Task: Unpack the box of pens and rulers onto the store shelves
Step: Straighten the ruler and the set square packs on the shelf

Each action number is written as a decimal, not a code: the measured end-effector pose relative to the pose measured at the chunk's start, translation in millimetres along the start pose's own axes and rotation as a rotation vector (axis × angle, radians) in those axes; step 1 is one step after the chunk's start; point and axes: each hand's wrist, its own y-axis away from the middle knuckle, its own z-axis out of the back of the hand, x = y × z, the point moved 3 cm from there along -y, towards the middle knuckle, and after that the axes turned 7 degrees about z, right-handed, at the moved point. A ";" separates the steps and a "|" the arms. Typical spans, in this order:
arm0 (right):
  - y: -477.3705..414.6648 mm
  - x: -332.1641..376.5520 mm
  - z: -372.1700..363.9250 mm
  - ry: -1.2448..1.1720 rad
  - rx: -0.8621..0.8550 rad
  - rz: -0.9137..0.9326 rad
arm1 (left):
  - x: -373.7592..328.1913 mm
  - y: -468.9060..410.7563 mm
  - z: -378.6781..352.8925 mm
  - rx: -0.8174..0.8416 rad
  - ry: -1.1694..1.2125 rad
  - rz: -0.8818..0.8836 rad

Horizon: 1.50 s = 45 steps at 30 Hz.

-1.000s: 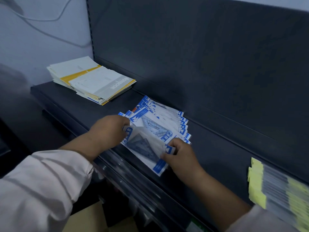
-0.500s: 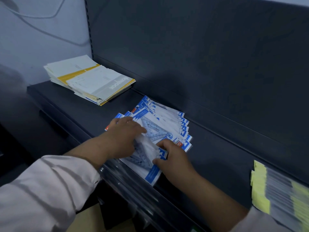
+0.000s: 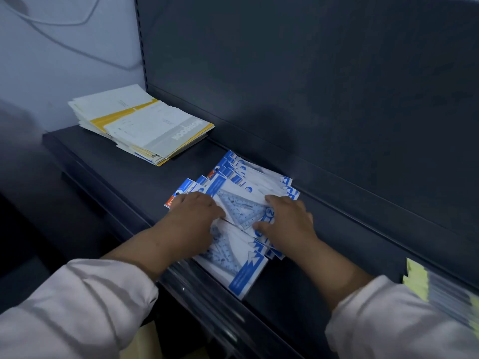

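Blue-and-white packs of set squares (image 3: pixel 259 177) lie fanned in a loose pile on the dark shelf (image 3: pixel 116 172), at the middle of the frame, their far ends close to the grey back panel (image 3: pixel 311 86). The nearest pack (image 3: pixel 243 274) juts toward the shelf's front edge.

My left grip (image 3: pixel 193 216) lies flat on the left side of the pile, fingers nearly straight, pressing down and clasping nothing. My right grip (image 3: pixel 287 221) rests on the right side, likewise uncurled, its fingers reaching toward the upper left over the topmost pack (image 3: pixel 233 193). Between the two shows a clear blue triangle (image 3: pixel 241 207) inside that pack.

Pale sleeves (image 3: pixel 77 307) cover both arms low in the frame. At upper left a stack of white-and-yellow notebooks (image 3: pixel 140 125) sits on the same shelf, well apart from the pile. At the right edge lie blurred packs with yellow tabs (image 3: pixel 417 279). A cable (image 3: pixel 64 22) hangs across the pale wall (image 3: pixel 39 81) at top left.
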 end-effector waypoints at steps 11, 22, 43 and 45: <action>-3.2 -14.9 14.2 -0.302 -0.231 -0.093 | 0.8 -2.0 11.5 -0.057 0.200 0.120; 25.8 10.4 26.6 -1.243 -0.016 -0.177 | -34.5 -5.1 38.9 0.226 1.417 0.326; 44.0 23.2 6.8 -0.634 -0.034 0.043 | -20.7 -0.7 56.2 0.112 -0.140 -0.031; 45.6 26.0 -2.2 -0.533 0.006 0.048 | -15.8 1.0 49.4 0.094 -0.157 -0.006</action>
